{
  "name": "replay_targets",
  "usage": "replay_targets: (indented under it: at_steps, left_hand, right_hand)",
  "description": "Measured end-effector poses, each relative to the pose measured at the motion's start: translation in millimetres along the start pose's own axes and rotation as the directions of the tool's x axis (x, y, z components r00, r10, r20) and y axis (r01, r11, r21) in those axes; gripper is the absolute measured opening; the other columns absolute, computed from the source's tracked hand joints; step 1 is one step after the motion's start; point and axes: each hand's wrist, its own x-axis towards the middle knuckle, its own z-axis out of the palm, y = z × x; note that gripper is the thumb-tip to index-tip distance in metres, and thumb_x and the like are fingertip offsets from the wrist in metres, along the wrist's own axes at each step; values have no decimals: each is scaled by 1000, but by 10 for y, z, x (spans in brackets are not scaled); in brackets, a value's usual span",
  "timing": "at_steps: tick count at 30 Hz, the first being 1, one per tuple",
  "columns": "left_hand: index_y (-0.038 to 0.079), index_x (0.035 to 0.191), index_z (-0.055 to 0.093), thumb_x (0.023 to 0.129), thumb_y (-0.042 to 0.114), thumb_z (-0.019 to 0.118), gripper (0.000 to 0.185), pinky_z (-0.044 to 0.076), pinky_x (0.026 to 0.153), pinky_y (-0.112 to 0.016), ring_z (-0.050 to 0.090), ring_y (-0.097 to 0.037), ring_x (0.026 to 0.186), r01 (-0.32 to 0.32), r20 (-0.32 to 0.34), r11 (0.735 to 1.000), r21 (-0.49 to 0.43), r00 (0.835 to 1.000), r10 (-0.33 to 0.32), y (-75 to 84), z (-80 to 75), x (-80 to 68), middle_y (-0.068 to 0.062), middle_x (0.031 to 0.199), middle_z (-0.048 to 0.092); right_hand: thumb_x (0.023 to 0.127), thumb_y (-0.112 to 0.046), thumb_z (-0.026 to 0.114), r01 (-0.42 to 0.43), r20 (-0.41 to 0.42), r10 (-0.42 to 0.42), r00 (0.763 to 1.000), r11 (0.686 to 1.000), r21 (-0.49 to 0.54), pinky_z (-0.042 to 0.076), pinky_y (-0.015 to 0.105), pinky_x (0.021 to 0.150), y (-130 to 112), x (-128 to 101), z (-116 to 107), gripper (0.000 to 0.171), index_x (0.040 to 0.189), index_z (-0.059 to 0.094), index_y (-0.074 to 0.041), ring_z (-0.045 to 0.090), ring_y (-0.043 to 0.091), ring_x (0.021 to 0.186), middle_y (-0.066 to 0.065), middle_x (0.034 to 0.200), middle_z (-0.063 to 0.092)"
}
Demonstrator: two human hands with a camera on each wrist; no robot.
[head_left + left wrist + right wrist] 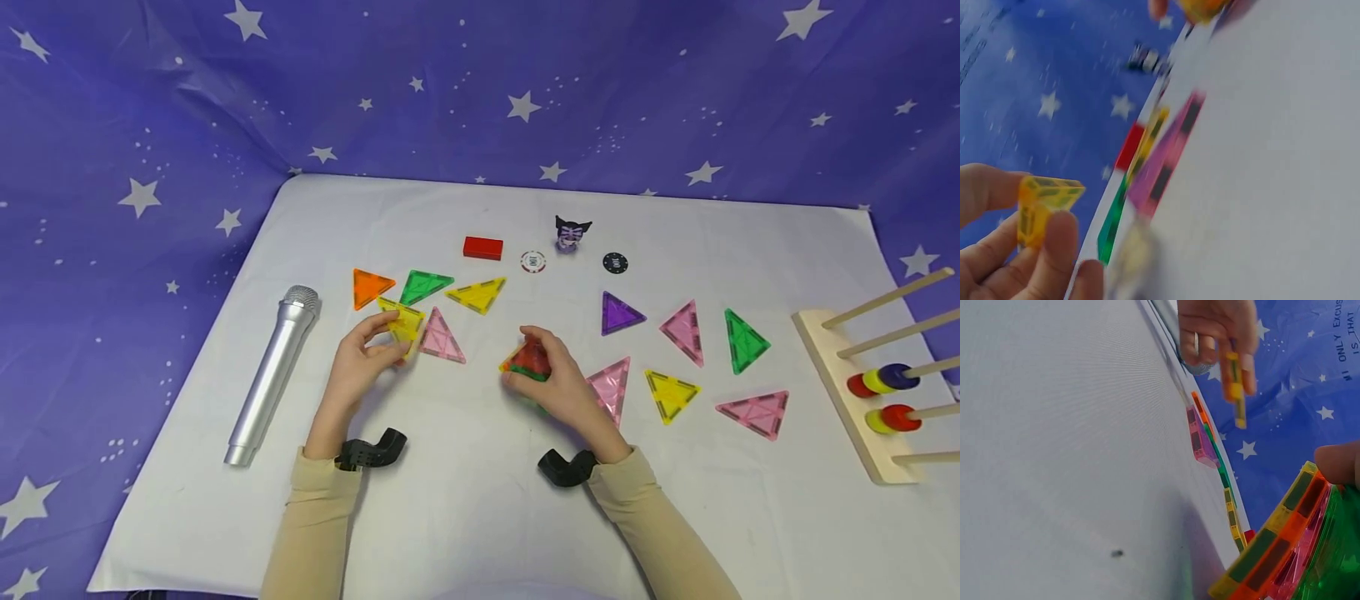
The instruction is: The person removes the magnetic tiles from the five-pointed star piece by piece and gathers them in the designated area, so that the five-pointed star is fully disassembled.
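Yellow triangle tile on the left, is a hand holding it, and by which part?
Yes. The left hand pinches the yellow triangle tile by a corner and edge, between thumb and fingers, lifted off the table.

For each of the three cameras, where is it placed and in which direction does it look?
Head: worn on the head, looks forward and down at the white table; both forearms, the left hand and the right hand show.
Left wrist: at the left wrist, looks low along the table; fingers pinch a yellow triangle tile.
Right wrist: at the right wrist, looks low across the table toward the left hand; a fingertip rests on a stack of tiles.
Shared: all three views show the yellow triangle tile in the left hand.
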Motion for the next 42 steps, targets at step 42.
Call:
replay_targets:
  at_steps: [42]
  left_hand:
    - [5, 124, 49, 74, 19, 76, 58, 41, 55, -23, 46, -12, 56, -392, 369, 840, 375, 895, 252, -3, 681, -30, -12, 112, 51]
  right_hand:
    - [78, -31, 70, -2, 3, 2, 1000, 1000, 21, 38, 45, 90, -22, 0, -8, 67, 134, 37, -15, 45, 26, 109, 8, 129, 43]
